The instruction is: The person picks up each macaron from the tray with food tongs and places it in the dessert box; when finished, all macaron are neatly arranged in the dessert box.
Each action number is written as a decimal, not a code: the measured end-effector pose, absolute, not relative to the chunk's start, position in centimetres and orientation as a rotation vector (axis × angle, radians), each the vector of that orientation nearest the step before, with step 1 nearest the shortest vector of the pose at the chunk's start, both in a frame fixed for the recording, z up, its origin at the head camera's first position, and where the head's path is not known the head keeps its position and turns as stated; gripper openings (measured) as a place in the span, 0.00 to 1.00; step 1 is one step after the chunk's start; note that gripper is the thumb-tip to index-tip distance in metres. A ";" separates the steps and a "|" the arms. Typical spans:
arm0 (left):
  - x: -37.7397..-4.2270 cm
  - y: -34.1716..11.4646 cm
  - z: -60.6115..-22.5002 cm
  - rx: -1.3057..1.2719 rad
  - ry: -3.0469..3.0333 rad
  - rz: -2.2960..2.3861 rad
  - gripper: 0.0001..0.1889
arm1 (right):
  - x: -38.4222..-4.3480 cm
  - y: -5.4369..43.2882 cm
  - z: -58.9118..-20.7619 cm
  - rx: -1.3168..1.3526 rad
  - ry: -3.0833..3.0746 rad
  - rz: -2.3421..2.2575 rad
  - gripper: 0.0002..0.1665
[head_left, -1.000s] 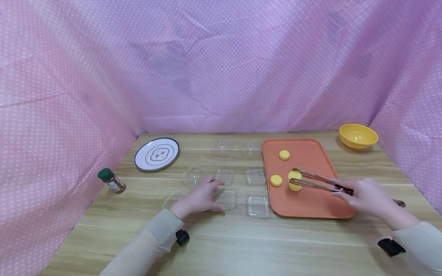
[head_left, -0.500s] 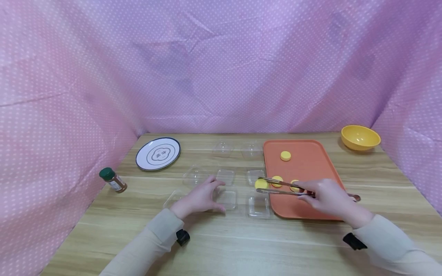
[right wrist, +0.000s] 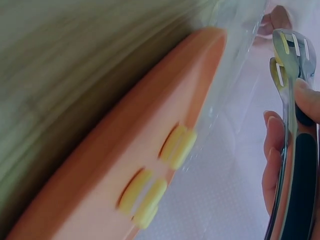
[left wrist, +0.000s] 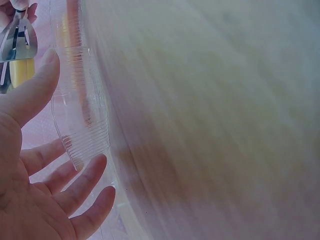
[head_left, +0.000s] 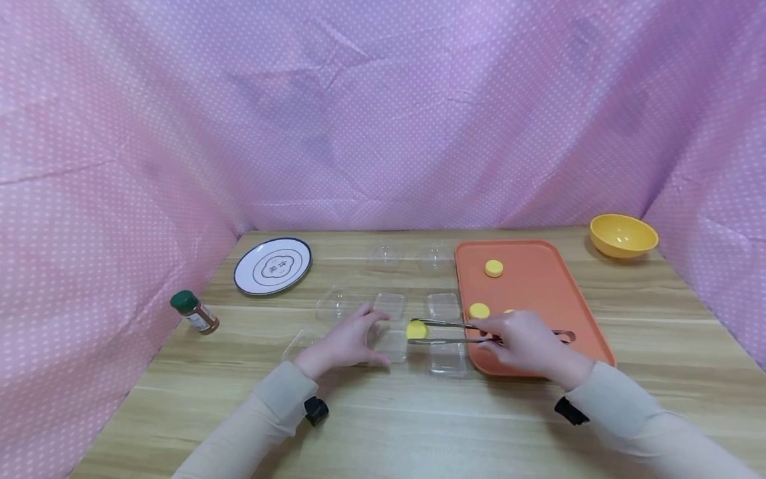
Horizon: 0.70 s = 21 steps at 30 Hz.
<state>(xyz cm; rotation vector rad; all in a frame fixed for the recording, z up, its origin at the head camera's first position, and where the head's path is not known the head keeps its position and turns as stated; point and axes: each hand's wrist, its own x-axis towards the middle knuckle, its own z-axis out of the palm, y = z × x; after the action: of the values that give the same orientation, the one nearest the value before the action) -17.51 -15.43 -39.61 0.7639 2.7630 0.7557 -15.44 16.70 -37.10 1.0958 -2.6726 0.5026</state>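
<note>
My right hand (head_left: 526, 342) grips metal tongs (right wrist: 292, 115) with slotted tips and dark handle grips. Between the tips is a yellow macaron (head_left: 417, 330), over the right side of a clear plastic box (head_left: 391, 346). My left hand (head_left: 344, 339) is at that box's left side, thumb and loosely bent fingers spread about it. In the left wrist view the thumb and fingertips lie close to the ribbed plastic wall (left wrist: 87, 135); how firmly they touch it cannot be told. On the orange tray (head_left: 556, 293) are more macarons (head_left: 493, 268), one partly hidden by my right hand.
Several more clear plastic boxes and lids (head_left: 443, 306) lie around the left hand and beside the tray. A blue-rimmed plate (head_left: 251, 276) and a green-capped spice jar (head_left: 194, 313) stand on the left, a yellow bowl (head_left: 624, 236) at the back right.
My right hand has lifted a macaron off the tray with the tongs and carried it left to the box. My left hand has stayed in place.
</note>
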 end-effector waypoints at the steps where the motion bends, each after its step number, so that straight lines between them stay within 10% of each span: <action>1: -17.5 -15.4 -39.6 0.763 2.761 0.761 0.43 | -15.5 16.4 -37.1 1.101 -2.671 0.506 0.20; 21: -17.6 -15.4 -39.6 0.745 2.756 0.743 0.42 | -15.8 13.5 -37.7 1.213 -2.569 0.488 0.14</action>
<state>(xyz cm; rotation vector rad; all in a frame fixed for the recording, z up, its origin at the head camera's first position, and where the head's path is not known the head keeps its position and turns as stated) -17.59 -15.37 -39.63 0.7449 2.7563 0.7428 -15.82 13.48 -37.73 1.2133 -2.5687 0.4879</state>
